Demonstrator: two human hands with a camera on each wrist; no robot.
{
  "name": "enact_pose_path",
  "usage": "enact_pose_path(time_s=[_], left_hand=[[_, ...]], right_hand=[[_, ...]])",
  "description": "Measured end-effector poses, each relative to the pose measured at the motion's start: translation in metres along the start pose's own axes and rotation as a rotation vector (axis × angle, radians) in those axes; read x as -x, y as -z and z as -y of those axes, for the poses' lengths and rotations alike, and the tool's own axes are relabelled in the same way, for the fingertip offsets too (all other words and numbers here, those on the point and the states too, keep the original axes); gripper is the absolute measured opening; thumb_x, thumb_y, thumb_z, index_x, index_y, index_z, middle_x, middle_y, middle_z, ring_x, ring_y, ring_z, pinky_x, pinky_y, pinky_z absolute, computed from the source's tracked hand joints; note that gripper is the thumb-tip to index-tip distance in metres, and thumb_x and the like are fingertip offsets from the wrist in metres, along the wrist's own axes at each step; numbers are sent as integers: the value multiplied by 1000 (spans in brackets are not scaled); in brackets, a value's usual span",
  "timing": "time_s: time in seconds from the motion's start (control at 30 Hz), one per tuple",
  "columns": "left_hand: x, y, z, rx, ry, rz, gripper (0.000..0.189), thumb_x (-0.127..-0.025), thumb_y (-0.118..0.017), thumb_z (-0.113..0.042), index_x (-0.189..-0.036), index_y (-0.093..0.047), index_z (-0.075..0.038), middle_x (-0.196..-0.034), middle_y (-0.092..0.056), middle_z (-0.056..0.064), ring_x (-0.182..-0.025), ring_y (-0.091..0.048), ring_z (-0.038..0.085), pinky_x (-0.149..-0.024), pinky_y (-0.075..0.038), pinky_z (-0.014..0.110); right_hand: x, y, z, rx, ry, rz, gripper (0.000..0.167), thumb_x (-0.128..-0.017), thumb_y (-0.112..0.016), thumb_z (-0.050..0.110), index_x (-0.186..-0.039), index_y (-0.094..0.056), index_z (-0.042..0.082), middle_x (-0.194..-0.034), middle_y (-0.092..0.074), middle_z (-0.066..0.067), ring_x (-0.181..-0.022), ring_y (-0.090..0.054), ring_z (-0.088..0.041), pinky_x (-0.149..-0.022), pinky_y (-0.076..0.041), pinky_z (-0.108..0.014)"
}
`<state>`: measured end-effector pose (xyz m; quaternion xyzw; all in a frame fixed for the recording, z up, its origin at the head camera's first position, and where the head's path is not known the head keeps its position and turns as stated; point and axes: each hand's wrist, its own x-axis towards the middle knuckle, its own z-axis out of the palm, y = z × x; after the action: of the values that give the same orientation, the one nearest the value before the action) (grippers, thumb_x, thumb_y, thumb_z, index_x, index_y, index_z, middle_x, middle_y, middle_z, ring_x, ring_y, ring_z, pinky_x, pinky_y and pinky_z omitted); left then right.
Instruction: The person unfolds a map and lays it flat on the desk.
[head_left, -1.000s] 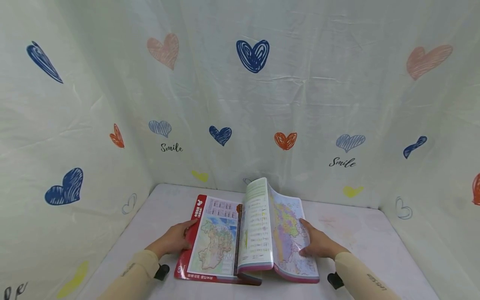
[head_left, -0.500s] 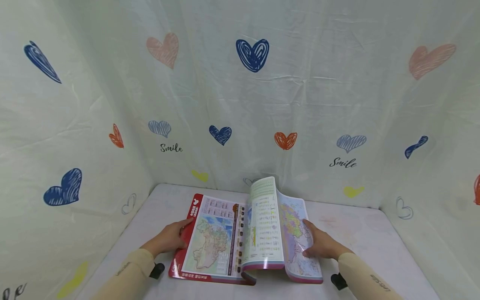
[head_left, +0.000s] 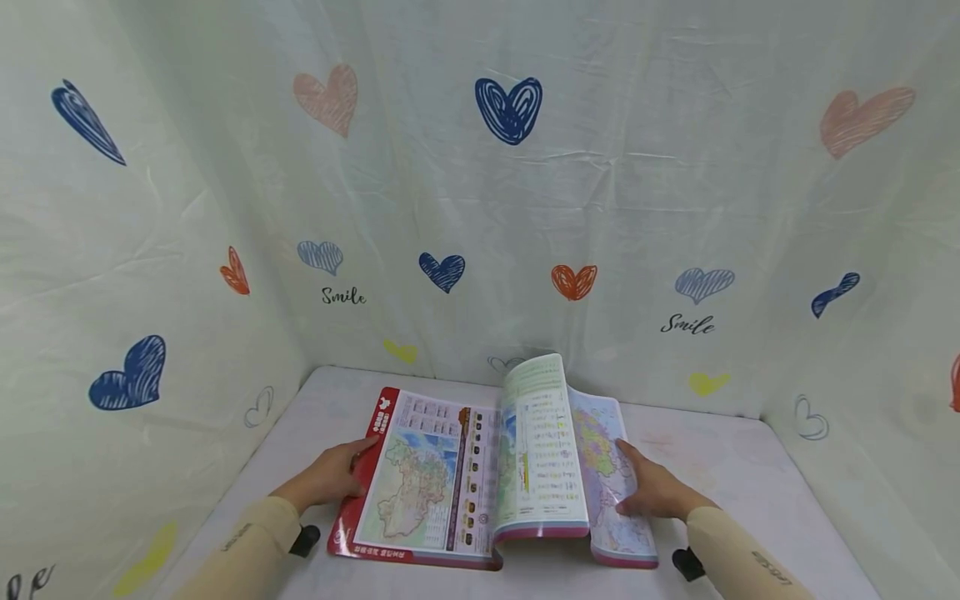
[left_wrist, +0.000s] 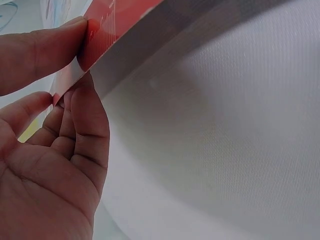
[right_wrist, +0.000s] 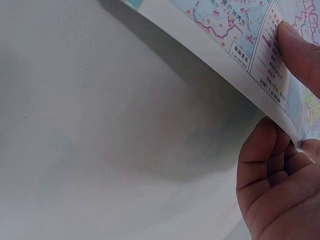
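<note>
A glossy folding map (head_left: 420, 479) with a red left border lies partly unfolded on the white table. Its middle panel (head_left: 543, 454), printed with rows of small text, bulges up and curls over. The right panel shows a coloured map and a pink lower edge. My left hand (head_left: 330, 473) pinches the red edge; in the left wrist view the thumb lies on top and curled fingers (left_wrist: 90, 125) sit beneath. At the opposite edge my right hand (head_left: 656, 487) pinches the right panel, thumb above and fingers below, as the right wrist view shows. The folds' undersides are hidden.
The white table (head_left: 712, 467) extends on both sides of the map. A pale curtain (head_left: 510, 200) printed with hearts and "Smile" stands close behind and at both sides. The upright panel's top reaches near the back curtain.
Both hands have moved apart, the left leftward and the right rightward, each keeping its edge. The map has spread wider, its middle panel has shifted right, and more of the left panel shows.
</note>
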<state>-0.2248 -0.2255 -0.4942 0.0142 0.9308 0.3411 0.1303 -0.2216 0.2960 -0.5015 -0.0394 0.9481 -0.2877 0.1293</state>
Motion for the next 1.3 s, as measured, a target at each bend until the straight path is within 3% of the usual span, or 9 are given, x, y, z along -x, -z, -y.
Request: enact_pose_path(time_s=[0.3, 0.57, 0.8, 1.3], left_hand=[[2, 5, 3, -19, 7, -2, 87, -73, -82, 1, -149, -41, 0, -118, -57, 19, -91, -55, 26, -67, -57, 37], [2, 7, 9, -12, 16, -7, 87, -73, -82, 2, -150, -39, 1, -119, -57, 20, -89, -57, 26, -66, -58, 37], [2, 9, 14, -23, 4, -16, 88, -72, -81, 2, -149, -39, 3, -119, -58, 20, -88, -56, 26, -66, -58, 37], [2, 5, 14, -27, -5, -27, 86, -72, -79, 5, -149, -40, 3, -124, -56, 23, -87, -56, 26, -64, -57, 35]], right_hand=[[4, 7, -4, 36, -34, 11, 115, -65, -92, 16, -154, -21, -3, -123, -57, -27, -95, -56, -32, -96, -42, -62], [6, 14, -16, 51, -21, 11, 115, -65, -92, 16, -153, -21, -4, -133, -49, -35, -100, -57, -36, -97, -40, -64], [6, 19, -27, 62, -27, 18, 116, -64, -92, 16, -153, -20, -5, -131, -49, -36, -98, -57, -35, -96, -41, -63], [16, 41, -51, 169, -5, 11, 114, -63, -93, 17, -150, -22, -9, -131, -46, -42, -106, -57, -49, -94, -40, -67]])
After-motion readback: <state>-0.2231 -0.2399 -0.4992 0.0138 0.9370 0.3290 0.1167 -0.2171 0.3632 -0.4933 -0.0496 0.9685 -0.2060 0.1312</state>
